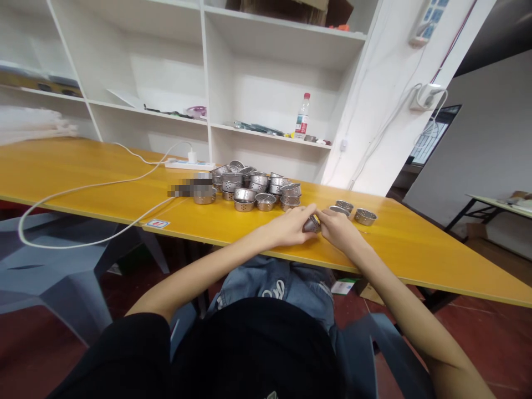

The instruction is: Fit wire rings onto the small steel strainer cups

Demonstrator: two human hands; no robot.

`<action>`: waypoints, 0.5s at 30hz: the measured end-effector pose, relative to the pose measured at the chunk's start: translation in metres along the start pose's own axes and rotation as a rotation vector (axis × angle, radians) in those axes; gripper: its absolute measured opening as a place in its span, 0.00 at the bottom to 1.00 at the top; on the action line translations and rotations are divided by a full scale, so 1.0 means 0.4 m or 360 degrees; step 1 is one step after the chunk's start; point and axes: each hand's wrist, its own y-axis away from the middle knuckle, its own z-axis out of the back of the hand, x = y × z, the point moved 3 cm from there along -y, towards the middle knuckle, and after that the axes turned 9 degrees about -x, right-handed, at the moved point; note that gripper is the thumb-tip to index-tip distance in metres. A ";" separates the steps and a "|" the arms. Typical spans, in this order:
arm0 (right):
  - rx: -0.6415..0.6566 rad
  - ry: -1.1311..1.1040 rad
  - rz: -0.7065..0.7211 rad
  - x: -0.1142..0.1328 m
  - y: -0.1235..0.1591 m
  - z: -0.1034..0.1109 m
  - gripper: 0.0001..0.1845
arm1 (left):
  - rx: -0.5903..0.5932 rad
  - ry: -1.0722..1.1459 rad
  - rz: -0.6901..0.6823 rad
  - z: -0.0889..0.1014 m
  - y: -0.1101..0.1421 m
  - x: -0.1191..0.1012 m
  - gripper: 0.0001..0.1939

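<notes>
1. At the left of the frame a white cable (83, 191) loops off the yellow desk (62, 172) edge and runs up to a power strip (189, 164) near the shelf unit (203, 83).
2. At centre, a heap of perforated metal cups (253, 188) sits on the desk, just beyond the hands.
3. The left hand (291, 226) is curled closed, fingertips pinching one small metal cup (311, 224) low over the desk's near edge.
4. The right hand (338, 228) meets it from the other side, fingers closed on the same cup; the two hands touch.
5. Right of centre, three separate cups (353, 211) lie apart from the heap.
6. Judging by this, one cup is being worked between both hands; the next move calls for a steady pinch and a clear spot to set it down.
</notes>
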 end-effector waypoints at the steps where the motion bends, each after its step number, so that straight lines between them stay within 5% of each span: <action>1: -0.0007 -0.0005 0.0011 0.000 0.001 0.000 0.20 | 0.0001 -0.0001 0.0006 0.000 0.000 -0.001 0.17; 9: -0.0046 -0.0012 0.0112 -0.007 0.014 0.000 0.23 | -0.0013 -0.0038 0.0063 0.000 0.002 0.000 0.18; 15: -0.0125 0.0034 0.0223 -0.004 0.020 0.007 0.15 | -0.0016 -0.0078 0.0142 0.006 0.003 0.004 0.20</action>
